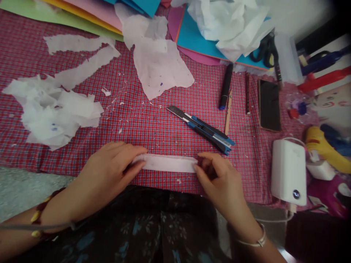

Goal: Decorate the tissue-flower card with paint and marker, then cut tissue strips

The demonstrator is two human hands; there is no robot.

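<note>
A narrow folded strip of thin white paper [168, 163] lies flat on the red checked cloth [153, 120] near its front edge. My left hand [109, 168] rests on the strip's left end with the fingers stretched flat and pressing down. At the strip's right end, my right hand [218, 182] pinches the paper between thumb and fingertips. Two utility knives [203, 129] with blue and black handles lie just beyond the strip, apart from both hands.
Torn white tissue pieces [55, 109] and a larger sheet [159, 65] lie on the cloth. Coloured card sheets [82, 12] are stacked at the back. A black marker [225, 87], scissors [267, 47], a phone [269, 105], a white charger [288, 171] and a yellow glue gun [326, 148] sit at the right.
</note>
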